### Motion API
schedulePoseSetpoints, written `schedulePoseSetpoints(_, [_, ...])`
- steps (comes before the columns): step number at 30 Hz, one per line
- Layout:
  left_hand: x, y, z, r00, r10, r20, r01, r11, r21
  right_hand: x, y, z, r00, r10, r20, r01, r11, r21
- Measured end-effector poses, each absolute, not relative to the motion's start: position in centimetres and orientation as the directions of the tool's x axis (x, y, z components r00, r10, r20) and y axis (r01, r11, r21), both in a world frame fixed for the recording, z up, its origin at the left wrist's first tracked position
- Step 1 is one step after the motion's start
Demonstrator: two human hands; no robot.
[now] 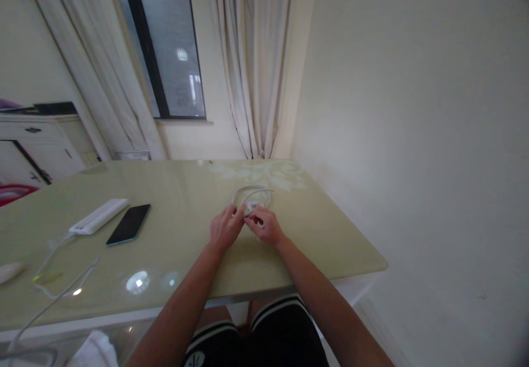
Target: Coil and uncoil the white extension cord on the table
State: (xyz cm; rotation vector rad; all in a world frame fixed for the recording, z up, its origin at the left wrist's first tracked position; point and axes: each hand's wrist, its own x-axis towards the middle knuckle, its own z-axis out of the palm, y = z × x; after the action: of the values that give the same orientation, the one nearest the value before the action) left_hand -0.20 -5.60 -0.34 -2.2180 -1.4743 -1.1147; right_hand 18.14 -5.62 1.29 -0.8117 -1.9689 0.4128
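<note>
Where our left hand (225, 229) and right hand (266, 226) meet, the fingers are bent nearly closed at the near side of a coiled white cable (257, 192); we cannot tell exactly what their tips pinch. Just beyond them, a small white piece (254, 205) sits within the loop on our counter (190, 196). Well leftward lie a dark phone (129, 224) and, beside it, a long white block (99, 216).

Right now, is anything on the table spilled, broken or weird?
Nothing looks spilled or broken. The loose cord at the left looks messy, though: it bends about and seems to trail off the near edge of the table, while the looped cable by the left hand and right hand lies in rounder coils.
</note>
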Motion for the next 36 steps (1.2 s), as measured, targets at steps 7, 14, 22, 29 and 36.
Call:
schedulePoseSetpoints(7, [-0.8,-5.9,-0.3,0.05,0.689,0.723,0.869,-0.387,0.309,18.5,-4.0,1.1,-0.103,0.888,0.448,-0.009,0.449,-0.893])
schedulePoseSetpoints(14, [-0.8,-5.5,-1.1,-0.016,0.757,0.653,0.786,-0.394,0.477,18.5,-5.0,1.1,-0.312,0.642,0.7,0.447,0.75,-0.488])
schedulePoseSetpoints(22, [-0.9,-6.0,-0.1,-0.113,0.83,0.547,0.627,-0.367,0.687,18.1,-4.7,0.3,-0.421,0.611,0.67,0.623,0.732,-0.276])
schedulePoseSetpoints(29, [-0.6,-6.4,0.0,-0.09,0.819,0.566,0.615,-0.402,0.679,17.6,-4.6,-0.4,-0.551,0.6,0.579,0.655,0.741,-0.145])
schedulePoseSetpoints(36, [-0.5,-6.9,0.3,-0.114,0.75,0.652,0.527,-0.51,0.679,17.6,-4.5,-0.2,-0.413,0.692,0.592,0.726,0.643,-0.245])
